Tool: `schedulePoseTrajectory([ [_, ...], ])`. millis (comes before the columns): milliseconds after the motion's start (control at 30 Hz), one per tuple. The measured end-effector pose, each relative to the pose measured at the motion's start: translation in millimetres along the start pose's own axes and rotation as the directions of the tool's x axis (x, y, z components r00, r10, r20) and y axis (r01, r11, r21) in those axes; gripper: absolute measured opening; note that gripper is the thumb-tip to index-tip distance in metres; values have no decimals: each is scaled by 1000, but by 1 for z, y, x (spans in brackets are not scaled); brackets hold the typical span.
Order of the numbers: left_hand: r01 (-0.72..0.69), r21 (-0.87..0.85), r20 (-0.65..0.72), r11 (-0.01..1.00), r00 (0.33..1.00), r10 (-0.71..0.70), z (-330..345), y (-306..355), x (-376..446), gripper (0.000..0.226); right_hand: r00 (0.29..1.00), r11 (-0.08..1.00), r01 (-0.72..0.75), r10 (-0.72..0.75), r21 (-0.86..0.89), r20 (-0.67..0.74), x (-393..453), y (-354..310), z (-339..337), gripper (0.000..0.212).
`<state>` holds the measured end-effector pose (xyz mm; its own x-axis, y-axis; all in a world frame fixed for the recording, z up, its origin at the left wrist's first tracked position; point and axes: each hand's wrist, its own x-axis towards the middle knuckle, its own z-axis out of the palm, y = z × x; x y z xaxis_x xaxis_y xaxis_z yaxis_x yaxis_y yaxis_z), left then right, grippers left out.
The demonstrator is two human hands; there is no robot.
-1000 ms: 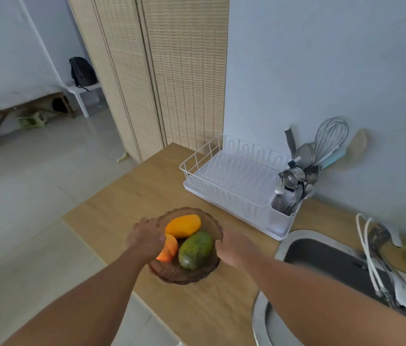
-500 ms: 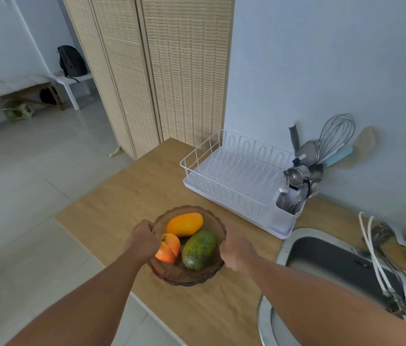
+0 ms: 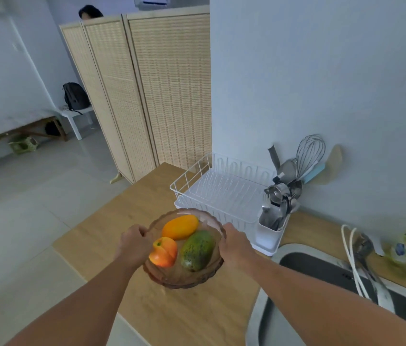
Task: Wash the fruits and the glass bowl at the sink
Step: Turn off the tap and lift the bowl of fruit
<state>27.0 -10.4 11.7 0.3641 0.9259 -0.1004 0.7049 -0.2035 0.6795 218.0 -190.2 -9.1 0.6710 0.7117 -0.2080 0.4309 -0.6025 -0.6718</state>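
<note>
Left hand is clamped on the left rim of the glass bowl, right hand clamped on the right rim, fingers curled over the edge on both sides. I've got the bowl between them over the wooden desk; can't tell if it's just lifted off or resting on the top. Three fruits inside: an orange-yellow mango at the back, a peach front left right beside my left hand, a green mango front right. All three touch each other.

The sink is off to my right, its metal rim just beside my right forearm, faucet at the far side. Dish rack and cutlery holder sit behind the bowl, near it.

Step in hand, as I judge it: carry the bowl across to the sink. To do it well I'd keep both grips even and the bowl level, since round fruit rolls and the peach sits close to the low front edge. Swing right, staying clear of the cutlery holder, and cross the sink rim before lowering. Glass on steel, so set it down gently.
</note>
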Motion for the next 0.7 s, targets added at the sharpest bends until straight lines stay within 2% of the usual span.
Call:
schedulePoseTrajectory([
  [133,-41,19,-26,999,999,41,-14,44,-1,17,998,1000,19,-19,-2,-57,6,-12,-38,22],
  [333,-157,-56,62,986,985,161,-22,99,7,32,988,997,-28,17,-70,-151,21,-22,-94,18],
  [567,-220,-93,107,971,967,230,-6,150,32,29,974,984,-65,26,-165,-227,53,-21,-143,23],
  [700,-224,-154,142,962,959,246,7,173,57,26,962,975,-102,46,-198,-271,83,-21,-161,17],
])
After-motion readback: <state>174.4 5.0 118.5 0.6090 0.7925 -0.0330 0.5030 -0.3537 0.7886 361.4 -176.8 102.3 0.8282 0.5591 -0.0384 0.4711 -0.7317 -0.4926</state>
